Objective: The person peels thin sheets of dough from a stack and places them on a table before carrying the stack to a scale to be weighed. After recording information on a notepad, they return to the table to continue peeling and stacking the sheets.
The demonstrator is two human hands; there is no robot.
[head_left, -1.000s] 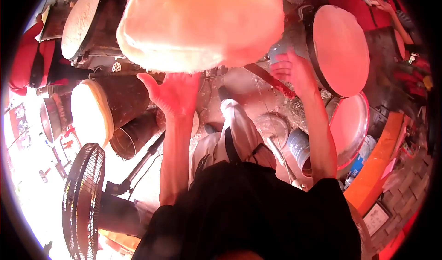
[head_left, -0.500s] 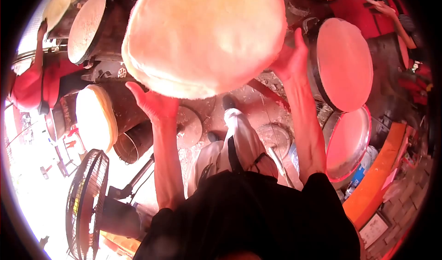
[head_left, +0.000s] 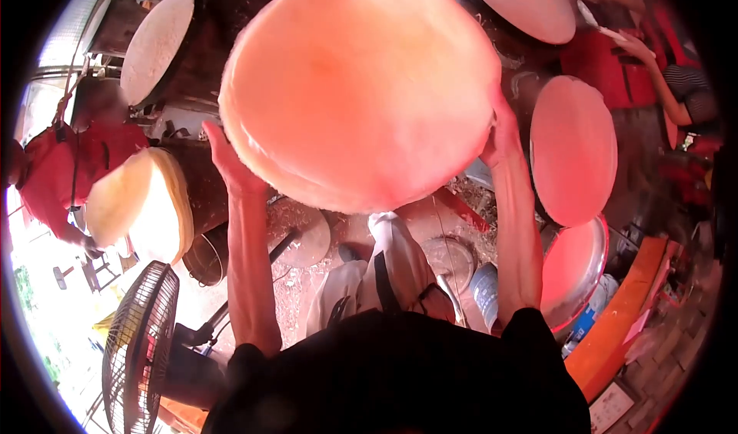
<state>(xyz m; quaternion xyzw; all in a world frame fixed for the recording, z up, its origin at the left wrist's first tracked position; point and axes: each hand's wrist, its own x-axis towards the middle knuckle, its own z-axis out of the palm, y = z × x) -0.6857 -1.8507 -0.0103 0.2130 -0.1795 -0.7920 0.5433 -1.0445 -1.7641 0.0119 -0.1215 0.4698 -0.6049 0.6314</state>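
Head view: both bare hands hold a big round drum (head_left: 361,88) up in front of the person, its pale skin facing the camera. The left hand (head_left: 224,157) lies spread and flat against the lower left rim, with the thumb apart from the fingers. The right hand (head_left: 498,133) clasps the right rim, and its fingers go behind the shell, where they are hidden.

A second ago the drum sat higher in the picture and showed more of its side wall. The left palm was open under its bottom edge, while the right hand hung apart from it with the fingers loosely curled. Half a second ago the right hand had come up to the right rim. Now the skin is turned more squarely to the camera, and the left hand has shifted outward along the rim.

Below the drum are the person's leg (head_left: 393,253) in light trousers and a wooden disc (head_left: 306,232) on the littered floor. A standing fan (head_left: 138,345) is at lower left. Further drums stand around, one (head_left: 573,148) just right of the right arm and one lying on its side (head_left: 146,203) at left. A person in red (head_left: 69,165) is beside that one, more in view than before.
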